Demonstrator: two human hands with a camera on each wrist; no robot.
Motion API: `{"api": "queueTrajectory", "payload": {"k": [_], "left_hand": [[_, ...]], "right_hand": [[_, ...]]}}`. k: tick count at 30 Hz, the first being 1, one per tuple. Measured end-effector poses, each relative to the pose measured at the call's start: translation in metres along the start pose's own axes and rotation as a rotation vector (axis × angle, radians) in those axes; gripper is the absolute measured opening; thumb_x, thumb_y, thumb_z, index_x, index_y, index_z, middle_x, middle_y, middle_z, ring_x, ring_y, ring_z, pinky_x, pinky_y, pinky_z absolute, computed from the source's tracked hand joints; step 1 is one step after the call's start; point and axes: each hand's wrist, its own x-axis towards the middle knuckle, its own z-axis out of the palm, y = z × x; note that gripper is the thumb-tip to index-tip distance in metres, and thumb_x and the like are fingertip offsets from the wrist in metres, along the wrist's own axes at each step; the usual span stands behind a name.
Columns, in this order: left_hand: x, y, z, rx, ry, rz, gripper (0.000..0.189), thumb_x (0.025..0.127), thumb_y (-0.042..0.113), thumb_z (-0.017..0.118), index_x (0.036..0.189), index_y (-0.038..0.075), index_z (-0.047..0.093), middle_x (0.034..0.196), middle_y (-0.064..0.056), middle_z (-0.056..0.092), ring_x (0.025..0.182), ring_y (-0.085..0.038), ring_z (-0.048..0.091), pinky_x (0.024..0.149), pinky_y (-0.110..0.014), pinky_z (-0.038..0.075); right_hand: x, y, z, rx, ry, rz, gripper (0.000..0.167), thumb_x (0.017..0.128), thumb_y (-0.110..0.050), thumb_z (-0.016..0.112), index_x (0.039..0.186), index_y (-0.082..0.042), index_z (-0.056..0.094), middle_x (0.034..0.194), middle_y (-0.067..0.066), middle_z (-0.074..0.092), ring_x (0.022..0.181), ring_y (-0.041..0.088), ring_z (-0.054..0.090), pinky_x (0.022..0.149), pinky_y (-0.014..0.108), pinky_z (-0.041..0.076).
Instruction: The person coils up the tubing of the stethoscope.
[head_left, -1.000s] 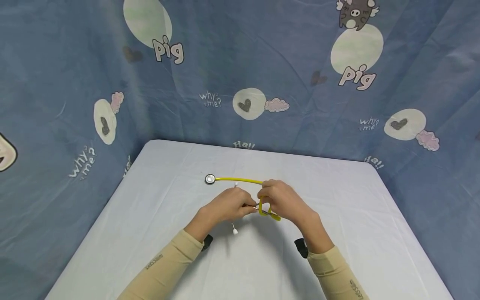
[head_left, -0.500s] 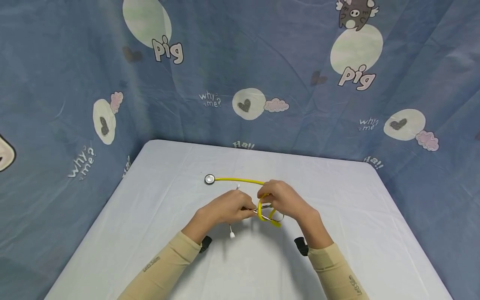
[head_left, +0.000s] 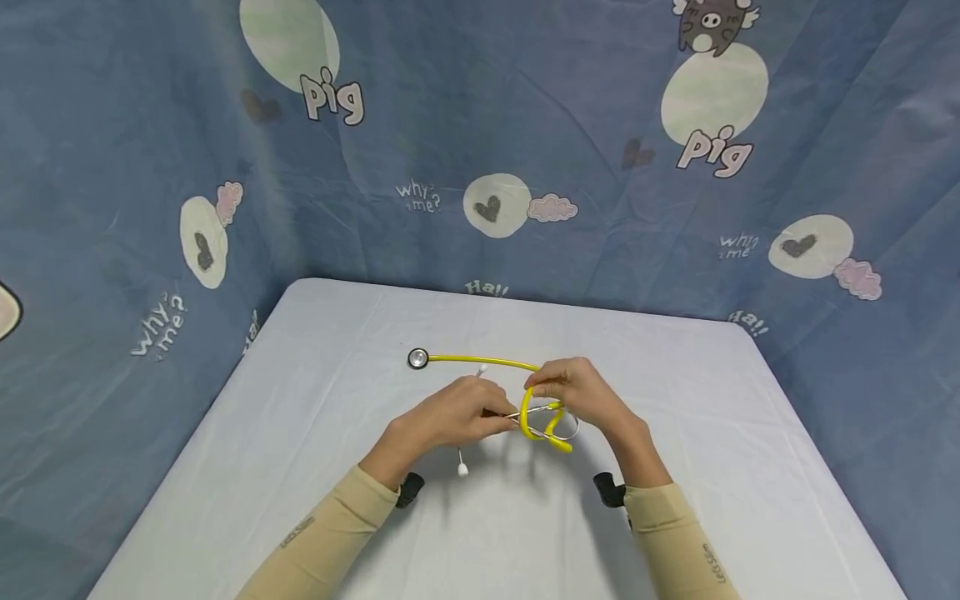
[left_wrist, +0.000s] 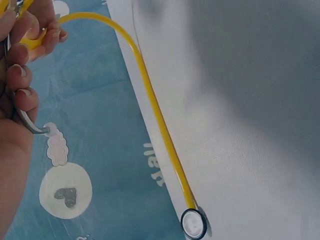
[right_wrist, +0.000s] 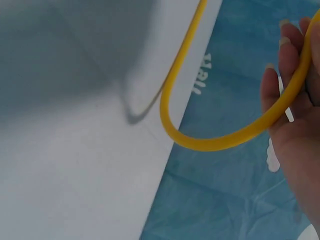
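Note:
A stethoscope with yellow tubing (head_left: 480, 360) lies partly on the white table and is partly held up. Its round chest piece (head_left: 417, 358) rests face up on the table, also seen at the bottom of the left wrist view. My left hand (head_left: 459, 412) grips the metal ear tubes, with one white ear tip (head_left: 462, 469) below the hand and another above it. To the right, my right hand (head_left: 581, 393) pinches the yellow tubing, which loops round the metal tubes between the hands. A curved metal spring (head_left: 574, 427) shows beside the loop. The palm side hides some of the grip.
The white-covered table (head_left: 480, 542) reaches up to a blue printed curtain (head_left: 600, 258) behind it and at both sides. A black wrist strap piece (head_left: 409, 490) sits under the left wrist, and a similar one (head_left: 609, 490) under the right.
My right hand has shifted slightly right, and more of the yellow loop and the metal spring shows. The ear tubes have turned a little in my left hand. The chest piece has stayed on the table.

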Motion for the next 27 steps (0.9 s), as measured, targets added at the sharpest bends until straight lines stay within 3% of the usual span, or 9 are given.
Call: {"api": "queueTrajectory", "payload": {"k": [5, 10, 14, 18, 21, 24, 27], "left_hand": [[0.000, -0.001, 0.000, -0.073, 0.050, 0.019, 0.010, 0.094, 0.026, 0.070, 0.098, 0.025, 0.079, 0.076, 0.016, 0.063, 0.066, -0.002, 0.049, 0.062, -0.018, 0.043], [0.000, -0.002, 0.000, -0.133, 0.096, 0.024, 0.011, 0.093, 0.025, 0.071, 0.101, 0.026, 0.079, 0.084, 0.016, 0.069, 0.069, 0.000, 0.053, 0.063, -0.019, 0.046], [-0.001, -0.001, 0.002, -0.153, 0.121, 0.012, 0.014, 0.092, 0.025, 0.071, 0.104, 0.027, 0.078, 0.089, 0.015, 0.072, 0.070, 0.000, 0.055, 0.063, -0.019, 0.047], [0.000, 0.000, 0.005, -0.158, 0.137, 0.004, 0.014, 0.092, 0.025, 0.071, 0.105, 0.025, 0.078, 0.090, 0.014, 0.072, 0.069, 0.000, 0.054, 0.062, -0.019, 0.046], [0.000, 0.000, 0.007, -0.155, 0.164, -0.013, 0.014, 0.092, 0.025, 0.072, 0.105, 0.023, 0.079, 0.089, 0.013, 0.072, 0.069, 0.000, 0.055, 0.063, -0.020, 0.046], [0.000, 0.001, 0.010, -0.132, 0.203, -0.039, 0.015, 0.093, 0.025, 0.071, 0.106, 0.022, 0.079, 0.087, 0.013, 0.071, 0.069, 0.000, 0.054, 0.063, -0.020, 0.045], [0.000, 0.000, 0.012, -0.111, 0.252, -0.065, 0.015, 0.094, 0.027, 0.070, 0.106, 0.023, 0.078, 0.084, 0.013, 0.070, 0.067, 0.000, 0.053, 0.061, -0.020, 0.045]], "right_hand": [[-0.001, 0.006, 0.000, 0.051, 0.028, 0.041, 0.012, 0.090, -0.013, 0.071, 0.099, -0.010, 0.079, 0.097, 0.007, 0.075, 0.087, 0.019, 0.068, 0.081, 0.040, 0.056], [-0.005, 0.015, 0.005, 0.116, 0.059, 0.061, 0.021, 0.092, -0.018, 0.070, 0.104, -0.003, 0.077, 0.099, 0.012, 0.076, 0.087, 0.015, 0.069, 0.080, 0.030, 0.055], [-0.007, 0.020, 0.013, 0.132, 0.092, 0.018, 0.024, 0.094, -0.020, 0.068, 0.106, 0.000, 0.076, 0.101, 0.016, 0.075, 0.088, 0.023, 0.070, 0.080, 0.042, 0.058], [-0.012, 0.024, 0.021, 0.150, 0.108, -0.015, 0.021, 0.095, -0.011, 0.065, 0.107, 0.004, 0.074, 0.101, 0.022, 0.074, 0.086, 0.032, 0.072, 0.080, 0.050, 0.058], [-0.015, 0.025, 0.027, 0.223, 0.135, 0.019, 0.020, 0.092, -0.006, 0.064, 0.107, 0.004, 0.074, 0.101, 0.022, 0.074, 0.086, 0.027, 0.073, 0.078, 0.043, 0.059], [-0.016, 0.025, 0.032, 0.253, 0.171, 0.031, 0.018, 0.091, -0.009, 0.067, 0.102, 0.001, 0.076, 0.099, 0.017, 0.076, 0.086, 0.017, 0.072, 0.076, 0.032, 0.058], [-0.015, 0.027, 0.038, 0.175, 0.208, -0.050, 0.017, 0.093, -0.011, 0.066, 0.099, 0.000, 0.078, 0.097, 0.014, 0.076, 0.084, 0.013, 0.069, 0.072, 0.027, 0.056]]}}
